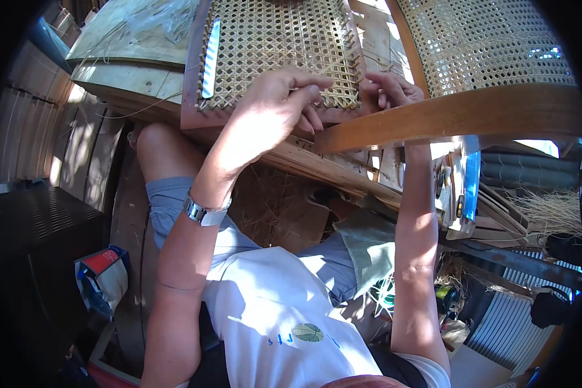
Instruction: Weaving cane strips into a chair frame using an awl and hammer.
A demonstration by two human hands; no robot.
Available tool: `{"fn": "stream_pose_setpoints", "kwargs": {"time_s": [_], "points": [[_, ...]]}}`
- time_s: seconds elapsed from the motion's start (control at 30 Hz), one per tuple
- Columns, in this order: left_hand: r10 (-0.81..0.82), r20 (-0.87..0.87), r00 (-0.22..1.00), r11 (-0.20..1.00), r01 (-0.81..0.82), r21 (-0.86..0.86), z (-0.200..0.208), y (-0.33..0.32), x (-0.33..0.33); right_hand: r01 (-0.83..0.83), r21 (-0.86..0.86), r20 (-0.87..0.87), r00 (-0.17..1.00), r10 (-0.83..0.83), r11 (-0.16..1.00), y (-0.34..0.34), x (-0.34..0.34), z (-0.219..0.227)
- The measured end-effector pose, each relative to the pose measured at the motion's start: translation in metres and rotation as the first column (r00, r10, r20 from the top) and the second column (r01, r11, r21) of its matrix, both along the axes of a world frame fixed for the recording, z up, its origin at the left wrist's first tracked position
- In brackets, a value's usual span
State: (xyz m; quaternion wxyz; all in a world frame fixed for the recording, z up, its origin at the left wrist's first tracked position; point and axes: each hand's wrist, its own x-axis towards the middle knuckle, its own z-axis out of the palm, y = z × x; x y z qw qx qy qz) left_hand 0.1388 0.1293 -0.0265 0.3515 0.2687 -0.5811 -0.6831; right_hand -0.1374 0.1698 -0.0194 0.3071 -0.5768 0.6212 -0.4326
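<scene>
A woven cane seat [281, 45] in a reddish-brown wooden frame [204, 118] lies before me, with strand loops along its edges. Over its near right part is my left hand [275, 97], thumb and forefinger close together, the other fingers bent down. My right hand [394, 89] is just past the seat's right corner, its fingers curled in a pinch behind a curved wooden rail [459, 116], which crosses in front of my right wrist. Anything between either hand's fingertips is too thin to make out. A blue-and-white striped strip [211, 58] lies on the cane's left side.
At the right stands another cane panel [491, 42]. Clear plastic [165, 19] and loose strands lie on the board [119, 81] at the left. Below the rail are a blue strip-shaped thing [472, 184] and hand tools. A straw-like heap [543, 213] is at the far right.
</scene>
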Motion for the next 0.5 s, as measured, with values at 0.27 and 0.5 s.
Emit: {"fn": "stream_pose_setpoints", "kwargs": {"time_s": [0.27, 0.5], "points": [[-0.137, 0.184, 0.973, 0.973, 0.168, -0.161, 0.005, 0.003, -0.011, 0.009, 0.201, 0.145, 0.989, -0.039, 0.980, -0.004, 0.021, 0.016], [-0.026, 0.116, 0.993, 0.996, 0.036, -0.082, 0.006, 0.008, -0.010, 0.158, 0.102, 0.205, 0.963, -0.176, 0.982, 0.002, 0.023, 0.022]]}}
